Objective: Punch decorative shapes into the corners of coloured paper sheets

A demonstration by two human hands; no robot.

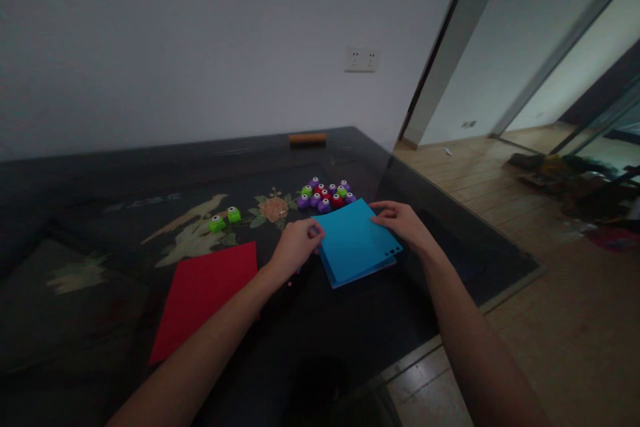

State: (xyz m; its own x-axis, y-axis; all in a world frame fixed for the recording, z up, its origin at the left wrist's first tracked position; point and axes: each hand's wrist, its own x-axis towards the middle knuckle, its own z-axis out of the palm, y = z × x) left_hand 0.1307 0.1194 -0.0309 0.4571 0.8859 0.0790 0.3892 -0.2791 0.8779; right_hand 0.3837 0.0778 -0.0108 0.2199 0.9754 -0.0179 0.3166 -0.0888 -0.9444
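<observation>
A small stack of blue paper sheets (355, 243) lies on the dark glass-topped table (100, 213), with punched holes near its near-right corner. My left hand (295, 247) pinches the stack's left edge. My right hand (403, 221) grips its far right edge. Just beyond the blue sheets sits a cluster of several small purple, red and green craft punches (326, 195). A red paper sheet (205, 293) lies flat to the left of my left forearm.
Two green punches (225, 219) stand on the table's flower pattern further left. An orange-brown bar (307, 139) lies at the table's far edge by the wall. The table's right edge borders wooden floor, with clutter (565, 173) far right.
</observation>
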